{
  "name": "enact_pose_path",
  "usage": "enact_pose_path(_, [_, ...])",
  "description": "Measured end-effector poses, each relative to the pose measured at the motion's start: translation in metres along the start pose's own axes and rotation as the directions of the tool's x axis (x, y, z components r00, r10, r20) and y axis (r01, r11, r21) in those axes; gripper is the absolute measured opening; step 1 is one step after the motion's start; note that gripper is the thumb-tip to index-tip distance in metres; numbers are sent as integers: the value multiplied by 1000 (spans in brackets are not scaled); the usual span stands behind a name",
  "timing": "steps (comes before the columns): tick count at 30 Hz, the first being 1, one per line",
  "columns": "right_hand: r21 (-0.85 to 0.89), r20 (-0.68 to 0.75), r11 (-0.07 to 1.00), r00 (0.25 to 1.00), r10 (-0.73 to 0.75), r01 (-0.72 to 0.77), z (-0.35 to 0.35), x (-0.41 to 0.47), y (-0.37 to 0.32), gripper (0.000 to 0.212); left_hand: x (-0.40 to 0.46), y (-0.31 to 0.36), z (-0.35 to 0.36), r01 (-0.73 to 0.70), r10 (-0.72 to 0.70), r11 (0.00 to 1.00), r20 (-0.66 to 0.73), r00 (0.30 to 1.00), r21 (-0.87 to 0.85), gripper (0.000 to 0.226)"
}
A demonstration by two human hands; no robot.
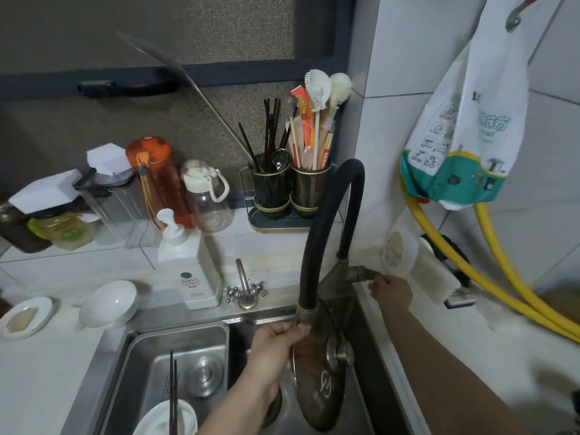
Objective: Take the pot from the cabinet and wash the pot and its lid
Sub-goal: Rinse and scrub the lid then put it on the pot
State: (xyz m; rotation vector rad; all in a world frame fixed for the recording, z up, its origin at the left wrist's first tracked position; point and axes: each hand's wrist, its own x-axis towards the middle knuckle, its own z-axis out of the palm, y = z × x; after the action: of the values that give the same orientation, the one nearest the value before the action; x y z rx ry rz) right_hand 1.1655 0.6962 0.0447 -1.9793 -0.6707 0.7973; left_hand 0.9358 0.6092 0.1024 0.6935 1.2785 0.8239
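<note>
Head view, looking down at a kitchen sink (201, 346) in the lower middle of the frame. The left hand (276, 350) grips the rim of a glass pot lid (317, 381), fingers curled over its upper left edge, and holds it on edge, tilted, under the spout of a tall black faucet (317, 233). The lid's metal knob (340, 356) faces the viewer. The right hand (392, 291), middle right of the frame, touches the faucet lever (365, 274) with its fingertips; whether it actually grips the lever cannot be told. No water shows. The pot itself is not visible.

In the left basin, lower left, lie a white plate (166, 419) with dark chopsticks (172, 397) across it. A soap pump bottle (188, 262) stands behind the sink.

The lid looks stiff, fairly light and breakable, likely slippery once wet; the knob seems the safer hold, with the rim as a second hold for steadying.
</note>
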Motion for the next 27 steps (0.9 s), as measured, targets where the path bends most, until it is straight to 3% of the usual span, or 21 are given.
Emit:
enact_pose_path(4, [-17,116,998,991,69,-68,2,-10,11,23,-3,-1,-1,2,-2,1000,-26,1000,3,15])
enact_pose_path(7, [76,313,986,942,118,-149,10,-49,21,20,-3,-3,-5,-13,14,1000,-85,996,10,25])
enact_pose_path(11, [-6,443,998,895,56,-60,15,-107,27,24,-10,1,-6,-47,46,999,-92,995,-9,24])
enact_pose_path(15, [67,430,995,902,36,-72,14,-143,34,19,-15,-1,-7,-118,132,973,-60,989,201,25])
enact_pose_path(18, [113,441,979,891,104,-170,15,-157,38,21,-18,-3,-8,-192,199,896,23,980,400,29])
enact_pose_path(20, [137,459,974,883,98,-180,13,-165,33,23,-24,-2,-11,-221,214,856,68,974,467,13])
enact_pose_path(21, [142,466,975,881,85,-168,11,-169,29,21,-27,-2,-14,-233,223,841,79,972,489,5])
enact_pose_path(27, [-2,480,991,870,-114,131,8,-181,22,14,-35,-10,-53,-151,116,897,108,987,416,23])
